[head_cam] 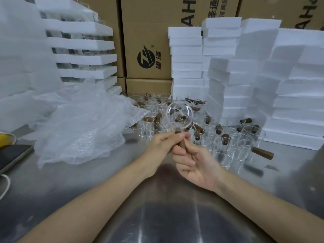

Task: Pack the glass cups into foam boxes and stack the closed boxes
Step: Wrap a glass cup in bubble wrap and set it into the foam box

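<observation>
One clear, wooden-handled glass cup (177, 118) is gripped by left hand (163, 144) and right hand (194, 163); many loose cups (226, 146) are left unpacked toward the far edge of the tabletop (157, 199).

Soft, even light falls from overhead, rather cool and not very bright. Near me the steel table (175, 216) throws back pale streaks of glare around a dark, shadowy patch. The white foam boxes (298, 95) on the right nearly wash out. The stacks bow towards the edges, the far left is smeared soft, and the rim of the glass cup (177, 118) glints faintly.
</observation>
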The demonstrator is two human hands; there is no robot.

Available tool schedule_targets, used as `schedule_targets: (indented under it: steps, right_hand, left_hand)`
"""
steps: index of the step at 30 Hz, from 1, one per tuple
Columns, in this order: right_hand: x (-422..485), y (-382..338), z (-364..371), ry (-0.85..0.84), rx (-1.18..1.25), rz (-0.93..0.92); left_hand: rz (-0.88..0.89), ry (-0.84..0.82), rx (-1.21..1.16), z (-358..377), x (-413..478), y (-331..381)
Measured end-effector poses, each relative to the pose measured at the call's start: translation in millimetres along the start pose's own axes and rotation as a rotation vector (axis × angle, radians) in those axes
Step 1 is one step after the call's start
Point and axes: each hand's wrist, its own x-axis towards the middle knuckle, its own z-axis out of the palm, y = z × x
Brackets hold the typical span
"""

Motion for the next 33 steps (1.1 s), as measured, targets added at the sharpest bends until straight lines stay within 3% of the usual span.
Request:
schedule_targets:
  steps: [3, 13, 17, 21, 25, 33]
  right_hand:
    - [2.7, 0.7, 0.3, 0.042, -0.061, 0.023]
    - [8.1, 4.5, -4.0, 0.064, -0.241, -0.032]
    - [-1.5, 1.2, 0.9, 0.179, -0.607, -0.037]
    - [-8.8, -9.2, 8.6, 0.286, -0.866, -0.313]
    - [-11.2, -19.9, 11.6, 0.371, -0.857, -0.523]
    - [-6.4, -10.1, 8.0, 0.386, -0.710, -0.438]
  left_hand:
    - [0.034, 0.070, 0.075, -1.7, 2.2, -2.7]
    - [0.136, 0.076, 0.250, -6.7, 2.2, -5.2]
    - [0.233, 0.210, 0.165, -6.1, 5.5, 0.6]
    - [0.436, 0.215, 0.506, -23.2, 7.4, 16.2]
    - [0.423, 0.175, 0.653, -41.3, 8.5, 26.7]
    - [0.282, 0.146, 0.537, -41.2, 7.2, 25.2]
